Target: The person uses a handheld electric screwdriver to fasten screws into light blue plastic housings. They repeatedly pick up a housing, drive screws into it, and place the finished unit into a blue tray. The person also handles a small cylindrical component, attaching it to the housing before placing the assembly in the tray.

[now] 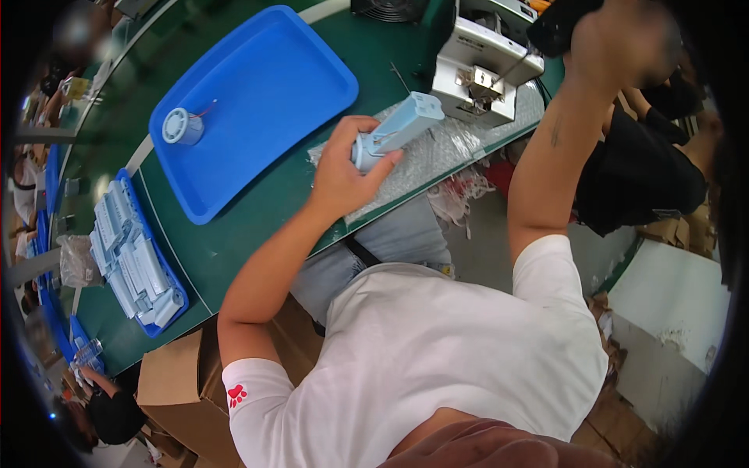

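My left hand [349, 168] is closed round a light blue plastic fan housing [406, 123], a long body with a rounded end near my palm. It is held above bubble wrap at the table's near edge. Up at the right, my right hand [616, 47] is closed on a black electric screwdriver [560, 30], the hand partly blurred. The screwdriver's thin bit slants down to the small metal block on the front of a white screw feeder [473, 61]. Its tip is hard to make out against the metal.
A blue tray [265, 101] holds one round light blue part [182, 126] with thin wires. Further left, a smaller blue tray [181, 303] is piled with light blue housings [133, 249]. Cardboard boxes [175, 370] stand below the green table [183, 242]. Other people sit nearby.
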The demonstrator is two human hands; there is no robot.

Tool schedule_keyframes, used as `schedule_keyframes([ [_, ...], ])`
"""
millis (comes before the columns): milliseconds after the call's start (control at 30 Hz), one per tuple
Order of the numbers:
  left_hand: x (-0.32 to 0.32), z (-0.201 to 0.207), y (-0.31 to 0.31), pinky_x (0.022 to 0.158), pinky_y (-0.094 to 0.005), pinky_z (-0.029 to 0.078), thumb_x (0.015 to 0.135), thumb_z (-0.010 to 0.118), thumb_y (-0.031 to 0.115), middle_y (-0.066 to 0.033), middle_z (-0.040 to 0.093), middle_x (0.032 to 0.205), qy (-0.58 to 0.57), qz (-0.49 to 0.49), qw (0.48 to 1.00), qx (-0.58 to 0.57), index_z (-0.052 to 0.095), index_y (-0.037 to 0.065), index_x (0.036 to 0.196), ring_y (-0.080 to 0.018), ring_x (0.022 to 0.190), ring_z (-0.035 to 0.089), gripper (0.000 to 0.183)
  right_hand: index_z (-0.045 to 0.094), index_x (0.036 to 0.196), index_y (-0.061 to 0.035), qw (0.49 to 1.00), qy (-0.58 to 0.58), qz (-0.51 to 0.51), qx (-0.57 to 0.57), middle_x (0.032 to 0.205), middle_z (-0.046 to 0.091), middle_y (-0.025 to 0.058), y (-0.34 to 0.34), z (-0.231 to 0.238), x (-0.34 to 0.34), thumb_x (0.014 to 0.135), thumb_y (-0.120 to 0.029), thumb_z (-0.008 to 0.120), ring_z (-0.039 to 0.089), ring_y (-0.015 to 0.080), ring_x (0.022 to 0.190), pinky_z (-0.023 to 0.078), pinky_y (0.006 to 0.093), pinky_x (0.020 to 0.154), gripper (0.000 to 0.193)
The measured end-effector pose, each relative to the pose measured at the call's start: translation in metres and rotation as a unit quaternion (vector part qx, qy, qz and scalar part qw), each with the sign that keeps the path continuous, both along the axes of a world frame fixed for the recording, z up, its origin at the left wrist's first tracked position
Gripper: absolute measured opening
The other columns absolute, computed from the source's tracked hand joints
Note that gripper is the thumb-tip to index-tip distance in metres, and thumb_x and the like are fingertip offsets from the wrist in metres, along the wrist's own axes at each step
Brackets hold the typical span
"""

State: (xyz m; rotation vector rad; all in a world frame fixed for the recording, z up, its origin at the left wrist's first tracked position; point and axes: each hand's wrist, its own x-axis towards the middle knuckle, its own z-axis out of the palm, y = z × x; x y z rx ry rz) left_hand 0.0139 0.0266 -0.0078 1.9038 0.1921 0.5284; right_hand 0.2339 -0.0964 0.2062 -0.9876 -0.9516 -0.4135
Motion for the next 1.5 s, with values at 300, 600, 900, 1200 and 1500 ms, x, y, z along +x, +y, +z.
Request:
schedule_keyframes([
  [300, 0.001, 0.006, -0.003, 0.087, -0.0354, 0.051, 0.083, 0.084, 0.013, -0.0139, 0.064, 0.111, -0.010, 0.010, 1.000, -0.015, 0.062, 0.000, 0.112, -0.0272, 0.100, 0.064, 0.039, 0.058, 0.107, -0.0063, 1.000, -0.005, -0.029, 0.010, 0.078, 0.063, 0.0052, 0.001, -0.010, -0.005, 0.105, -0.029, 0.065, 0.058, 0.0109, 0.054, 0.048, 0.0248, 0.047, 0.024],
  [600, 0.004, -0.003, -0.001, 0.088, -0.0366, 0.051, 0.082, 0.085, 0.015, -0.0148, 0.064, 0.110, -0.043, 0.011, 0.999, 0.018, 0.063, 0.001, 0.114, -0.0305, 0.100, 0.065, 0.041, 0.057, 0.110, -0.0052, 0.978, 0.113, 0.174, 0.031, 0.082, 0.060, 0.0093, -0.036, -0.011, -0.012, 0.102, -0.050, 0.058, 0.056, 0.0150, 0.057, 0.047, 0.0282, 0.050, 0.045],
  [900, -0.001, 0.004, -0.001, 0.092, -0.0344, 0.050, 0.084, 0.083, 0.012, -0.0118, 0.064, 0.116, -0.034, 0.002, 0.999, 0.041, 0.061, 0.002, 0.116, -0.0239, 0.105, 0.065, 0.040, 0.055, 0.119, -0.0055, 0.981, 0.101, 0.168, -0.014, 0.089, 0.055, 0.0136, -0.002, -0.034, -0.008, 0.093, -0.064, 0.055, 0.053, 0.0184, 0.065, 0.045, 0.0319, 0.057, 0.064],
  [1200, -0.001, 0.001, -0.001, 0.092, -0.0354, 0.050, 0.083, 0.083, 0.011, -0.0125, 0.063, 0.114, -0.047, 0.003, 0.998, 0.031, 0.062, 0.003, 0.114, -0.0271, 0.104, 0.064, 0.039, 0.053, 0.126, -0.0053, 0.971, 0.114, 0.207, -0.042, 0.095, 0.052, 0.0170, -0.008, -0.041, -0.002, 0.086, -0.077, 0.054, 0.052, 0.0211, 0.070, 0.044, 0.0348, 0.063, 0.082],
  [1500, -0.001, 0.000, 0.000, 0.091, -0.0361, 0.051, 0.082, 0.084, 0.011, -0.0133, 0.063, 0.114, -0.054, 0.005, 0.998, 0.027, 0.061, 0.003, 0.114, -0.0285, 0.104, 0.064, 0.041, 0.050, 0.124, -0.0018, 0.972, 0.121, 0.200, -0.038, 0.098, 0.052, 0.0175, -0.012, -0.043, -0.007, 0.085, -0.077, 0.058, 0.054, 0.0204, 0.071, 0.048, 0.0351, 0.064, 0.085],
])
